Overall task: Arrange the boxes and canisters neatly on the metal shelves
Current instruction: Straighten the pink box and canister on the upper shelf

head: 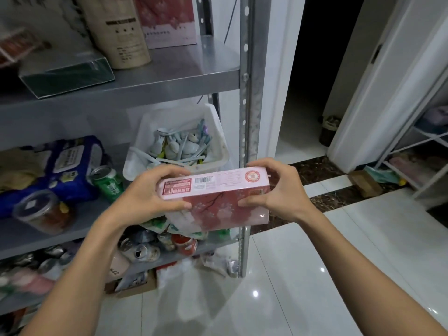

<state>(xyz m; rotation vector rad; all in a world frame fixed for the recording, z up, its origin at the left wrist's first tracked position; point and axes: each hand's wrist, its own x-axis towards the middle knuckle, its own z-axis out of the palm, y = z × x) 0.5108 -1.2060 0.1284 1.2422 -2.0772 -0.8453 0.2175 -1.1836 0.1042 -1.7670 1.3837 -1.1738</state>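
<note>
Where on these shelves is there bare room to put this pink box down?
Upper shelf: bare metal between the tan canister and the right post. Middle shelf is crowded: blue pack, green can, clear tub, white bin.

On the top side of the box (218,192), a red panel (177,187) with white characters stands beside the left hand (148,190), a barcode (204,179) in the middle and a round red seal (252,176) beside the right hand (281,187). None is sharp enough to read. The canister (121,32) print, above the grip, is blurred too.
</note>
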